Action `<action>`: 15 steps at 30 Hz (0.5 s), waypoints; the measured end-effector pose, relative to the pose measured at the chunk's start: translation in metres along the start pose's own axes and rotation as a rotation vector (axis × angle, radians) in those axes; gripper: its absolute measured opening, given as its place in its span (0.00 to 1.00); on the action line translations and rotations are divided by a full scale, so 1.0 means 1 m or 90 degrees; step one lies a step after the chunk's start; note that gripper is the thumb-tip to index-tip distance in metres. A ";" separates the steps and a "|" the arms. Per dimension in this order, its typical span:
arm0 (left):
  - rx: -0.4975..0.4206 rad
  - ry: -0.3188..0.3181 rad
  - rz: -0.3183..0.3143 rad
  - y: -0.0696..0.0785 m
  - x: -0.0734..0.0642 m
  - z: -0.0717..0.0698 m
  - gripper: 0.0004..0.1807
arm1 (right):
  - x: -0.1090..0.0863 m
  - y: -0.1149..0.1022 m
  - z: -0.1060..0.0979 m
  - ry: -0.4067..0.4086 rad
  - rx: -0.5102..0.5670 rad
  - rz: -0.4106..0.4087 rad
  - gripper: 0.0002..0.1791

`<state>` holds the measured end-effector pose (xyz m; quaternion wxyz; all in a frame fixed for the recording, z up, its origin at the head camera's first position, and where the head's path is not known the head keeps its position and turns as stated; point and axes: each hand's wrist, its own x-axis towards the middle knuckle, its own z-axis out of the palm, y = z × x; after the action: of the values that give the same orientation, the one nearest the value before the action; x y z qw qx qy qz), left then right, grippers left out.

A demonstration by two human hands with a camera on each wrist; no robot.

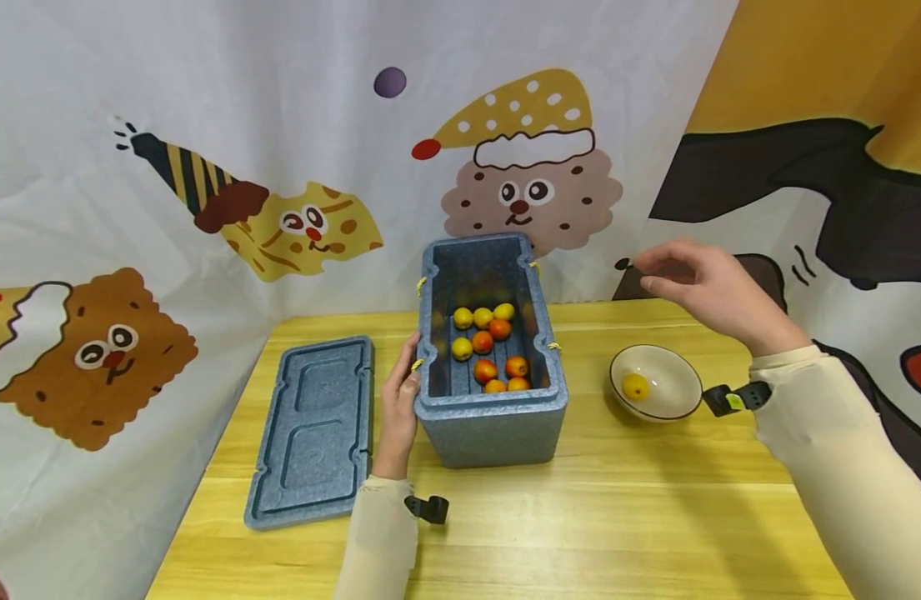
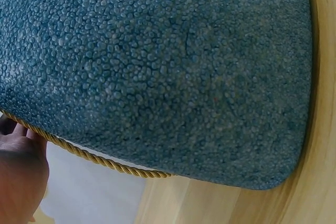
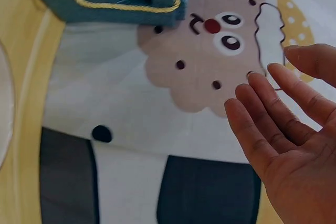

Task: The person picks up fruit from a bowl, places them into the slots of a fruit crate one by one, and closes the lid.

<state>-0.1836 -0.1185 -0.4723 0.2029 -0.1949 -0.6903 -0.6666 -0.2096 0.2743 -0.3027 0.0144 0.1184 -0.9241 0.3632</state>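
Note:
A blue-grey foam box [image 1: 498, 433] stands lidless on the table, with several small yellow fruits [image 1: 461, 348] and orange-red fruits [image 1: 517, 367] on its floor. My left hand [image 1: 397, 412] rests against the box's left side, thumb near the rim. In the left wrist view, its fingertips are right at the yellow rope handle [image 2: 105, 161]. Raised above the table's right part, my right hand [image 1: 703, 283] has nothing in it; the right wrist view shows its fingers [image 3: 270, 108] loosely bent. Below it, a cream bowl [image 1: 670, 379] with a dark rim holds one yellow-orange fruit [image 1: 636, 386].
The box's lid [image 1: 317, 433] lies flat to the left of the box. A wooden table [image 1: 580, 533] carries everything. Behind it hangs a white cloth [image 1: 295, 83] printed with cartoon biscuits and cheese, close to the box's back end.

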 end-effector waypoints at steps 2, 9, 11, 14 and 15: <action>0.000 0.001 0.002 0.000 0.000 0.000 0.29 | -0.004 0.008 0.001 -0.003 0.000 0.011 0.21; -0.014 -0.003 0.011 -0.002 -0.001 0.001 0.29 | -0.019 0.037 0.009 -0.010 0.004 0.056 0.23; -0.014 -0.003 0.010 -0.002 -0.001 0.001 0.29 | -0.023 0.045 0.014 -0.011 0.012 0.060 0.24; -0.007 -0.001 0.014 -0.002 -0.001 0.000 0.29 | -0.024 0.057 0.023 -0.019 0.026 0.061 0.26; -0.005 0.000 0.015 -0.002 -0.001 0.000 0.29 | -0.024 0.060 0.026 -0.023 0.026 0.061 0.27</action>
<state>-0.1838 -0.1187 -0.4744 0.2101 -0.2041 -0.6852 -0.6669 -0.1987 0.3043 -0.3648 -0.0223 0.0805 -0.9213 0.3799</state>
